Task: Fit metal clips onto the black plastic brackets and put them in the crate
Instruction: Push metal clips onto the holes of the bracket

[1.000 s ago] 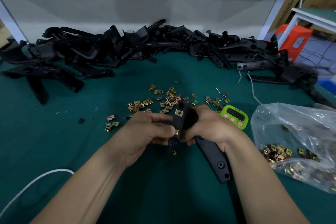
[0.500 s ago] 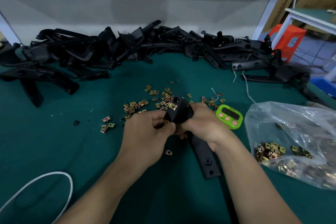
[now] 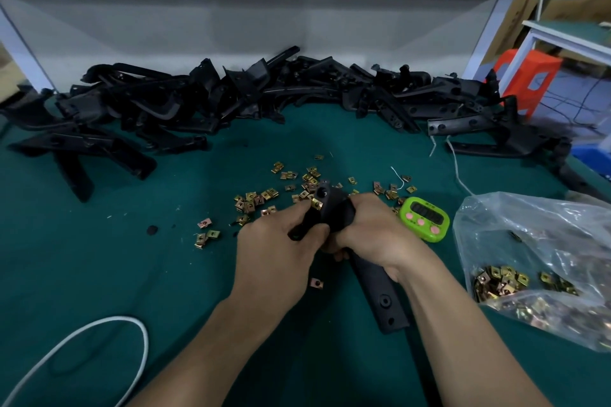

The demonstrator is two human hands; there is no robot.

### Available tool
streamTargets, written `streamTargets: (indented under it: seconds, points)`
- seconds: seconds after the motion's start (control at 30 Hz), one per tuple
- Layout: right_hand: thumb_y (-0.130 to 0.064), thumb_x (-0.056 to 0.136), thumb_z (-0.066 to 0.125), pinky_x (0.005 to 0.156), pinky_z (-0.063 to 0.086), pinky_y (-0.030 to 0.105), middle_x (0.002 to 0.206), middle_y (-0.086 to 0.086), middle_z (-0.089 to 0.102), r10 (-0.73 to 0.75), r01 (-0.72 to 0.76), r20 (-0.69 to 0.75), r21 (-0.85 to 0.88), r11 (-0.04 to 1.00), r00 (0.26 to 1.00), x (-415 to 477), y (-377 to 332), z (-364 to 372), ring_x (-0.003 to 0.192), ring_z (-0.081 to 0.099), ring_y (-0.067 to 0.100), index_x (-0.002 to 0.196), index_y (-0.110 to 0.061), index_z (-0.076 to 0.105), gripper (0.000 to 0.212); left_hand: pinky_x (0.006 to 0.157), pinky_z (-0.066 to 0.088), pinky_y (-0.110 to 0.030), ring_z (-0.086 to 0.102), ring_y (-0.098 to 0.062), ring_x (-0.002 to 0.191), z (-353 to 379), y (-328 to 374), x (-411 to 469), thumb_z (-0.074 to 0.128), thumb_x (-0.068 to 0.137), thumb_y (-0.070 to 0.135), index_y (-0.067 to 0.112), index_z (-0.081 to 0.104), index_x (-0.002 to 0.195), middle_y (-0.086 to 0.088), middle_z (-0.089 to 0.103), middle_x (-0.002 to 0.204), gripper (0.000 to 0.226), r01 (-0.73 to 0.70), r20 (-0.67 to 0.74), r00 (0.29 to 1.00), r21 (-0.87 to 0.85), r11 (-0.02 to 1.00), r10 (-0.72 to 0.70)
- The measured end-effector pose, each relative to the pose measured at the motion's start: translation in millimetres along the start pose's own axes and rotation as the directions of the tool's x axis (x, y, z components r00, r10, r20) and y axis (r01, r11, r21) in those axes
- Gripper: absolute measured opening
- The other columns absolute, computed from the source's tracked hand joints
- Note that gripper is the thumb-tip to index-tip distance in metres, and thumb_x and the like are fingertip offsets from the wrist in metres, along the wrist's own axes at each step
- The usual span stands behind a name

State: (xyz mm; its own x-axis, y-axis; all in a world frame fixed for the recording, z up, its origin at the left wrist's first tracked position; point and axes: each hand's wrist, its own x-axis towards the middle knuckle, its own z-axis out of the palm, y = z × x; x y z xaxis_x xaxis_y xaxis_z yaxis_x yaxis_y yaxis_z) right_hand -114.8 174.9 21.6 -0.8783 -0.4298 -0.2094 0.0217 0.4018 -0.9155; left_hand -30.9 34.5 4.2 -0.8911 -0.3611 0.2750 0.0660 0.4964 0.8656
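A long black plastic bracket (image 3: 380,294) is held over the green surface (image 3: 99,274), with the grip of the left hand (image 3: 281,251) and of the right hand (image 3: 373,231) clamped around its upper half. A brass-coloured metal clip (image 3: 316,204) is seen on its top end, just beside the left fingertips (image 3: 302,209).

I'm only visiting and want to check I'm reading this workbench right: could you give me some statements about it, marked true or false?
The left hand and right hand both grip one black bracket. True.
The green timer lies left of the hands. False: it lies to their right, beside the plastic bag.
A metal clip sits near the bracket's upper end. True.
The plastic bag is empty. False: it holds many clips.
A pile of brackets lies along the table's far edge. True.
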Motion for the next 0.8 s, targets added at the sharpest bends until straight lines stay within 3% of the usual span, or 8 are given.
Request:
streamTargets:
  seconds: [0.07, 0.13, 0.27, 0.4, 0.53, 0.67, 0.73, 0.8]
  points:
    - [0.01, 0.062, 0.074, 0.046, 0.046, 0.026, 0.055, 0.008, 0.065, -0.005, 0.005, -0.004, -0.007, 1.0, 1.0, -1, 0, -1, 0.047, 0.061, 0.02, 0.058, -0.02, 0.073, 0.03, 0.074, 0.061, -0.038, 0.07, -0.014, 0.076, 1, 1, 0, 0.07, 0.082, 0.038, 0.046, 0.057, 0.101, 0.013, 0.072, 0.086, 0.024, -0.048, -0.014, 0.999, 0.018, 0.999, 0.048]
    - [0.009, 0.063, 0.074, 0.047, 0.046, 0.027, 0.055, 0.008, 0.065, -0.008, 0.008, -0.014, -0.005, 1.0, 1.0, -4, -3, -2, 0.047, 0.061, 0.02, 0.057, -0.015, 0.071, 0.026, 0.072, 0.061, -0.04, 0.071, -0.013, 0.078, 1, 5, 1, 0.067, 0.082, 0.04, 0.052, 0.055, 0.104, 0.014, 0.072, 0.092, 0.028, -0.082, -0.02, 0.996, 0.038, 0.996, 0.082]
    - [0.008, 0.077, 0.069, 0.057, 0.054, 0.032, 0.069, 0.012, 0.067, -0.024, 0.02, 0.026, 0.147, 0.989, 0.999, -26, -17, -8, 0.061, 0.066, 0.024, 0.086, -0.004, 0.071, 0.015, 0.09, 0.059, -0.027, 0.069, 0.007, 0.096, -4, 16, 6, 0.074, 0.087, 0.029, 0.042, 0.073, 0.115, 0.027, 0.075, 0.101, 0.031, -0.04, -0.027, 0.999, -0.107, 0.993, 0.037]
    - [-0.005, 0.09, 0.063, 0.057, 0.057, 0.032, 0.08, 0.012, 0.068, -0.038, 0.038, -0.007, 0.281, 0.959, 0.999, -73, -22, -29, 0.065, 0.07, 0.03, 0.113, -0.012, 0.06, 0.024, 0.071, 0.05, -0.004, 0.069, 0.01, 0.084, -1, 57, 22, 0.075, 0.085, 0.025, 0.066, 0.068, 0.086, 0.033, 0.073, 0.088, 0.042, -0.089, -0.041, 0.996, -0.193, 0.977, 0.082]
    - [-0.002, 0.094, 0.056, 0.05, 0.051, 0.028, 0.078, 0.015, 0.069, 0.012, 0.074, -0.232, 0.362, 0.929, 0.973, -133, -19, -84, 0.058, 0.067, 0.028, 0.112, -0.013, 0.058, 0.021, 0.061, 0.048, -0.005, 0.069, 0.009, 0.075, 45, 124, 27, 0.078, 0.076, 0.034, 0.062, 0.07, 0.081, 0.028, 0.074, 0.081, 0.03, -0.07, 0.181, 0.976, -0.26, 0.963, 0.12]
    - [-0.001, 0.092, 0.059, 0.049, 0.051, 0.03, 0.08, 0.021, 0.069, 0.123, 0.121, -0.449, 0.478, 0.87, 0.885, -200, 0, -148, 0.057, 0.064, 0.03, 0.111, -0.004, 0.055, 0.02, 0.061, 0.051, -0.023, 0.07, -0.005, 0.064, 118, 194, 16, 0.084, 0.08, 0.028, 0.034, 0.077, 0.091, 0.009, 0.077, 0.076, 0.014, 0.075, 0.485, 0.865, -0.384, 0.92, 0.132]
    - [0.003, 0.092, 0.057, 0.048, 0.052, 0.03, 0.078, 0.023, 0.069, 0.187, 0.164, -0.54, 0.537, 0.828, 0.821, -230, 16, -175, 0.055, 0.064, 0.03, 0.106, -0.003, 0.056, 0.014, 0.064, 0.056, -0.031, 0.071, -0.008, 0.067, 157, 226, 5, 0.082, 0.084, 0.026, 0.025, 0.081, 0.084, 0.008, 0.078, 0.078, 0.002, 0.168, 0.655, 0.749, -0.336, 0.927, 0.101]
    - [0.005, 0.094, 0.055, 0.048, 0.054, 0.03, 0.077, 0.026, 0.068, 0.28, 0.193, -0.611, 0.593, 0.782, 0.74, -255, 38, -200, 0.055, 0.063, 0.03, 0.098, -0.002, 0.056, 0.008, 0.059, 0.054, -0.028, 0.066, -0.013, 0.06, 198, 253, -11, 0.079, 0.085, 0.022, 0.01, 0.08, 0.082, 0.0, 0.075, 0.076, 0.013, 0.23, 0.785, 0.617, -0.244, 0.942, 0.053]
